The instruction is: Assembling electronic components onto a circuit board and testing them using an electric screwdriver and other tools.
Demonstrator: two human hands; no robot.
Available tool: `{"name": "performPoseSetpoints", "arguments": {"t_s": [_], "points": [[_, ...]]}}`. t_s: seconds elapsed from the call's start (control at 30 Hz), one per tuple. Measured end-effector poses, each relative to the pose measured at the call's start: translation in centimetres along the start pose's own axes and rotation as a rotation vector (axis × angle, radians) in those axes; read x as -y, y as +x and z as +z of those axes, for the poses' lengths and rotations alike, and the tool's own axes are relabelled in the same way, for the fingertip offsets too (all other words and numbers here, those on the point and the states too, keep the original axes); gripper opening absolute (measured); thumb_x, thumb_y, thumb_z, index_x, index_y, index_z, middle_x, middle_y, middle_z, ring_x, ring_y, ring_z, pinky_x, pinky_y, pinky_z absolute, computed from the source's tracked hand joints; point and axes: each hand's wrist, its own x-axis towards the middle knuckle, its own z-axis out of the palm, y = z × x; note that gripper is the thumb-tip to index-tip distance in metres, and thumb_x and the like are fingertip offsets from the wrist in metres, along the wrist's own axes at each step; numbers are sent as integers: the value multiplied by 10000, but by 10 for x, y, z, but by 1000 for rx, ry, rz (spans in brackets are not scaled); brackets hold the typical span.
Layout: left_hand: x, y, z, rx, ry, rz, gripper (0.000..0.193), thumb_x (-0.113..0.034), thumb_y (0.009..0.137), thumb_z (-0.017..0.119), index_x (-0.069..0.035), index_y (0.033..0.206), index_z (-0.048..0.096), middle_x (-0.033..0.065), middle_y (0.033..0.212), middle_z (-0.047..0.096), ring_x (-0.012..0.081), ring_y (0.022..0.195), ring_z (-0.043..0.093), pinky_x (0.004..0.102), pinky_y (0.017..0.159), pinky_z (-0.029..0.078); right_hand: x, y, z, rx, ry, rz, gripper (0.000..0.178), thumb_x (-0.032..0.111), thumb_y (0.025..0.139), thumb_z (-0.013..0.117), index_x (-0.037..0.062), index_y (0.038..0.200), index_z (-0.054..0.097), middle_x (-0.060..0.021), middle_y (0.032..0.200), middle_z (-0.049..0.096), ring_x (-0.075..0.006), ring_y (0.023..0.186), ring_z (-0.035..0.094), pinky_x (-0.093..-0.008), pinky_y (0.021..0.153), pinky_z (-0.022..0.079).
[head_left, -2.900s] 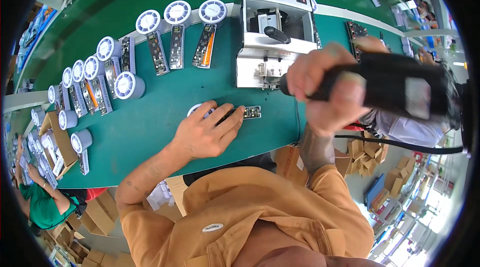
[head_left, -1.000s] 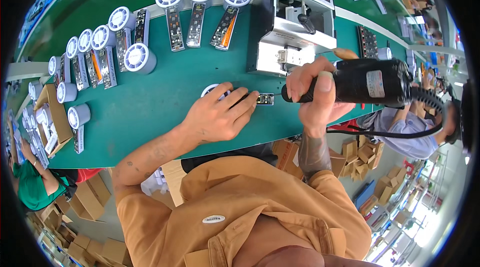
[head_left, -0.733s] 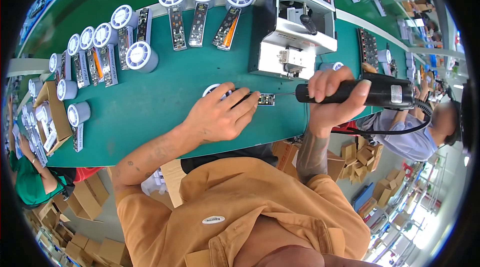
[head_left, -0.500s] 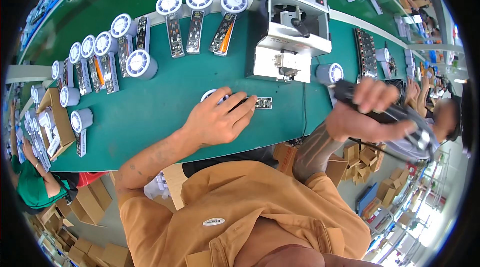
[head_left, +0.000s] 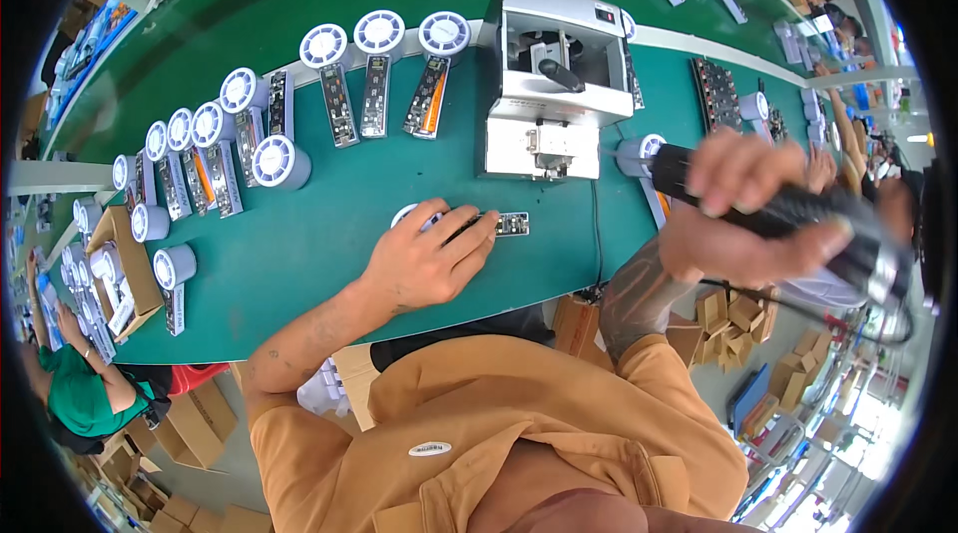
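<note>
My left hand lies over a small white device on the green table, its fingers closed about the middle. One end of the device's circuit board shows past my fingertips, and a bit of its round white head shows on the other side. In my right hand, raised at the right, is a black corded electric screwdriver. Its thin tip points left toward the silver machine, apart from the device under my left hand.
Several similar devices with round vented heads and bare boards stand along the back and left. A cardboard box holds more at the left. A loose round white head sits nearby. People work at both sides.
My view has shifted slightly, so the bench sits lower in it. The screwdriver in my right hand is tilted more level. My left hand stays on the device.
</note>
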Motion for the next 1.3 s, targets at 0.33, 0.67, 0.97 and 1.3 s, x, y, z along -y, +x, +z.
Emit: {"name": "performPoseSetpoints", "arguments": {"t_s": [0.33, 0.67, 0.97, 1.3], "points": [[1, 1, 1, -19, -10, -21, 128, -104, 792, 689, -48, 905, 710, 53, 1136, 705, 208, 973, 656, 345, 797, 515, -33, -55, 2, 233, -203, 246, 551, 390, 989, 577, 70, 1344, 305, -85, 609, 464, -169, 406, 432, -330, 376, 398], [0, -1, 2, -31, -3, -22, 112, -104, 801, 702, -46, 896, 705, 53, 1129, 706, 202, 966, 654, 345, 785, 521, -50, -66, -1, 122, 29, 311, 444, 139, 948, 611, -26, 1262, 343, -94, 596, 507, -162, 426, 470, -298, 385, 400], [0, -4, 5, -26, 5, -15, 151, -130, 785, 667, -45, 898, 719, 78, 1135, 696, 218, 1029, 629, 367, 859, 503, -46, -68, -6, 91, 37, 299, 465, 233, 962, 602, 2, 1264, 334, -97, 606, 497, -168, 431, 467, -322, 396, 419], [1, -5, 8, -53, 23, -4, 163, -130, 764, 669, -43, 889, 726, 75, 1124, 700, 221, 1029, 629, 370, 852, 503, -48, -89, -6, 184, -78, 242, 469, 316, 941, 630, 45, 1203, 350, -76, 618, 491, -179, 467, 491, -336, 441, 448]]}}
